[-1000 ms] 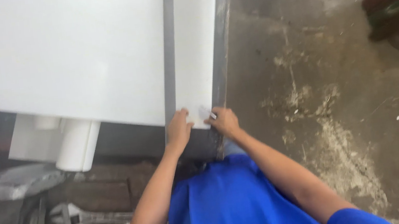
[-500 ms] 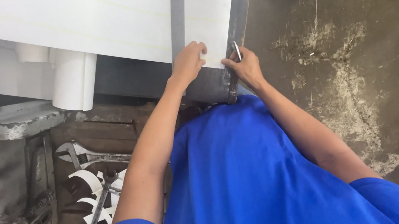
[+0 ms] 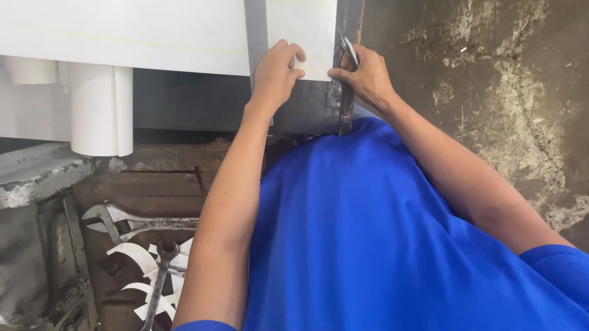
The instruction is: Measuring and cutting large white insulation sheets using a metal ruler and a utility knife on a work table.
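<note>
The left hand [image 3: 275,75] presses down on the near end of a narrow white strip [image 3: 305,12], fingers curled over its edge and thumb beneath, apparently to keep the strip flat and still against the dark metal bar [image 3: 317,105] it lies along. The right hand [image 3: 368,76] is closed around a pair of metal snips [image 3: 347,67], whose handles rise between thumb and fingers at the strip's right corner; the blades are hidden, so I cannot tell whether they bite the material. The strip sits just beside a wide white sheet [image 3: 110,30], a grey gap between them, both lying on the worktop close to the person's chest, within easy reach of both hands. Under the sheet's left part hang white rounded pieces [image 3: 94,108]. Lower left, on a grimy wooden surface, lie an adjustable wrench [image 3: 128,224], a smaller spanner [image 3: 155,290] and curled white offcuts [image 3: 132,259], set aside from the cutting. The stained concrete floor [image 3: 521,44] lies to the right.
</note>
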